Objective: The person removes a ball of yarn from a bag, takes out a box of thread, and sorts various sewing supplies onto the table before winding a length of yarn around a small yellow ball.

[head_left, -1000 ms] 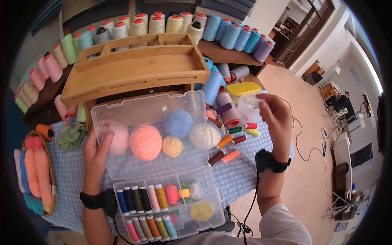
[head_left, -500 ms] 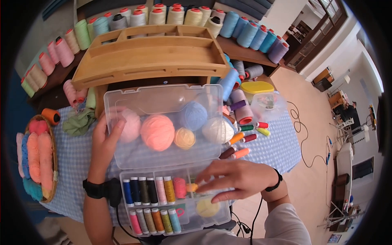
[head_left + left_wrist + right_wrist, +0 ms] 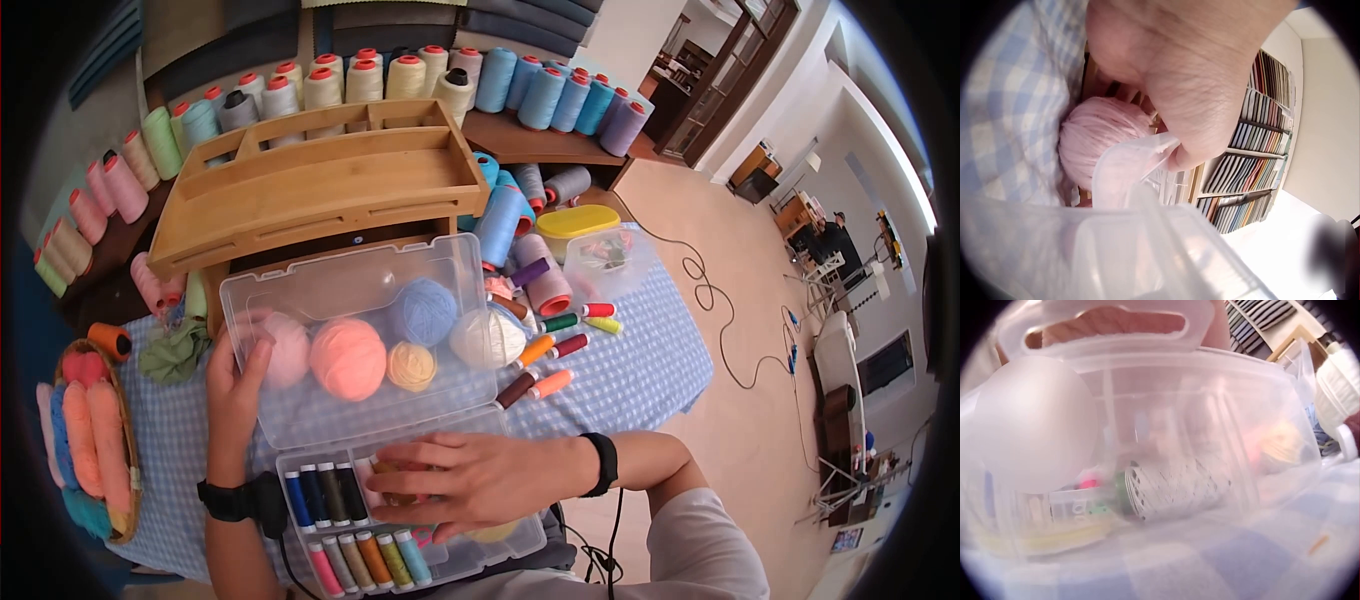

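A clear plastic box (image 3: 530, 540) stands with its lid (image 3: 400, 422) raised. My left hand (image 3: 238, 380) holds the lid's left edge, and in the left wrist view its thumb and finger pinch the clear plastic. Over the box's upper compartments, my right hand (image 3: 490, 485) reaches with spread fingers, covering part of the contents; what its fingertips touch is hidden. Thread spools (image 3: 325, 495) in dark shades lie at the left, and a second row of coloured spools (image 3: 372, 560) lies nearer me. Through the lid show a pink yarn ball (image 3: 1100, 134), a peach yarn ball (image 3: 348, 360) and several others.
Loose thread spools (image 3: 570, 346) lie on the checked cloth (image 3: 650, 350) right of the lid. Farther back are a yellow-lidded container (image 3: 578, 221) and a wooden rack (image 3: 320, 180). A basket of yarn (image 3: 95, 430) sits at the left. Large thread cones (image 3: 325, 90) line the back shelf.
My right hand has come down from the right of the raised lid and moved left over the box's upper compartments. The left hand has kept its hold on the lid.
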A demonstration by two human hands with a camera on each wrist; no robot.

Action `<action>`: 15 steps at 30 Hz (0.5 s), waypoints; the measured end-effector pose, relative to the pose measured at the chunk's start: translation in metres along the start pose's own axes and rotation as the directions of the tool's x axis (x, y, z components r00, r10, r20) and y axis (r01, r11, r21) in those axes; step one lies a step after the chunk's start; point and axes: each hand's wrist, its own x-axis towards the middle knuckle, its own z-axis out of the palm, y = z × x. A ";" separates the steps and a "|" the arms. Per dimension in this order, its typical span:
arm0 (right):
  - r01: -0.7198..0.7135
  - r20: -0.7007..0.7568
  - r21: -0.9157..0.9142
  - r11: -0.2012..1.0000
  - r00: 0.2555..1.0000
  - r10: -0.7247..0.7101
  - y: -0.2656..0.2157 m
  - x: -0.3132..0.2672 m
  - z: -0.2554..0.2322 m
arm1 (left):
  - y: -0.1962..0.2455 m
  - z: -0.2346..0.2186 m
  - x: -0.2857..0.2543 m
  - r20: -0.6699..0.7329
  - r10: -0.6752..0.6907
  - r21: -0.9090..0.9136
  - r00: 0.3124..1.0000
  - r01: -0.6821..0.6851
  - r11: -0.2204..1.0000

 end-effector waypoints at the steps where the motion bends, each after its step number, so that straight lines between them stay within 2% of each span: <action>1: -0.001 -0.017 -0.033 0.999 1.000 0.001 -0.001 0.001 0.004 | -0.002 -0.001 0.000 -0.005 -0.026 -0.005 1.000 0.026 1.000; 6: -0.054 -0.072 -0.064 0.996 0.996 0.050 0.007 -0.002 0.002 | 0.003 -0.001 -0.001 -0.002 -0.073 0.004 0.997 0.074 0.997; 8: -0.049 -0.087 0.089 0.995 0.995 0.057 0.014 -0.002 -0.001 | 0.000 0.000 0.000 0.000 -0.014 0.011 1.000 0.014 1.000; 11: -0.018 -0.145 0.068 0.998 0.989 0.028 0.014 0.000 -0.001 | 0.002 0.002 -0.001 -0.010 -0.022 -0.012 1.000 0.022 1.000; 15: -0.033 -0.126 0.092 0.995 0.991 0.045 0.010 0.001 -0.007 | 0.002 0.000 -0.002 0.005 -0.038 -0.006 0.999 0.039 0.999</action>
